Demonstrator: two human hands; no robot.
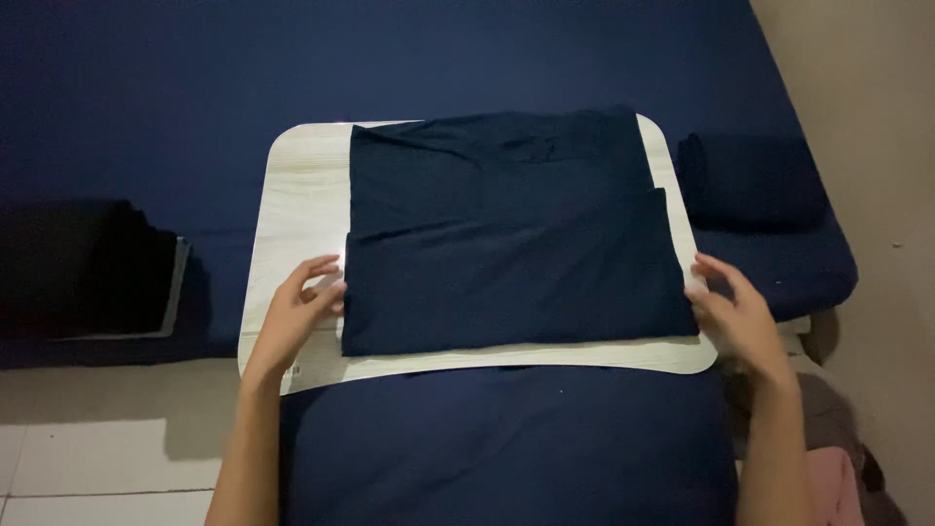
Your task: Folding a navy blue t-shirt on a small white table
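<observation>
White board (292, 195) bears folded navy garment (511, 234) lying crosswise between both hands.

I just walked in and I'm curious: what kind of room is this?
Probably a bedroom at home: a blue-sheeted mattress low on a tiled floor, and a folded dark garment on a white board.

- Folded navy garment (511, 234) covers middle of white board (292, 195); type of garment unclear.
- Both forearms cut off at bottom edge.
- Dark object (88, 268) at left lost in shadow, unidentifiable.
</observation>
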